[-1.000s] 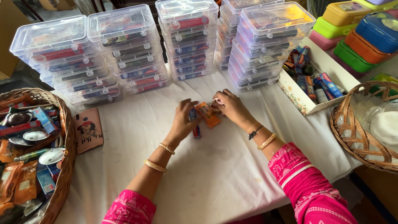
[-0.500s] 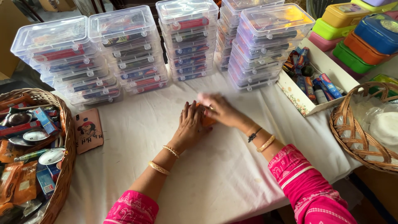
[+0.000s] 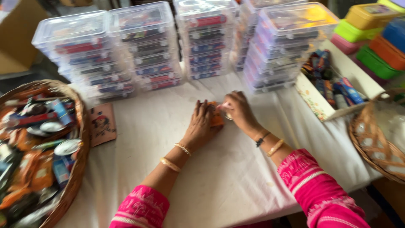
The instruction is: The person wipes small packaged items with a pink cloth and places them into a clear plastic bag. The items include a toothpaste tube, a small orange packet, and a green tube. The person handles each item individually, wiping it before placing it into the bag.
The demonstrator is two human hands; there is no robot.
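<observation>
My left hand [image 3: 201, 124] lies flat over a small orange packet [image 3: 217, 119] on the white tablecloth [image 3: 160, 126], pressing it down. My right hand [image 3: 238, 109] rests beside it, fingers curled on the packet's right edge and on a small pale item partly hidden under them. Both wrists wear bangles, and both sleeves are pink. Most of the packet is hidden by my hands.
Stacks of clear plastic boxes [image 3: 145, 46] line the far edge. A wicker basket [image 3: 76, 177] of mixed small goods stands at left, another wicker basket [image 3: 371, 143] at right. A white tray [image 3: 320, 107] holds wrapped items; coloured boxes [image 3: 375, 38] at far right. A small card [image 3: 102, 123] lies near the left basket.
My hands lowered the orange packet onto the cloth and came together over it. The view has shifted slightly left.
</observation>
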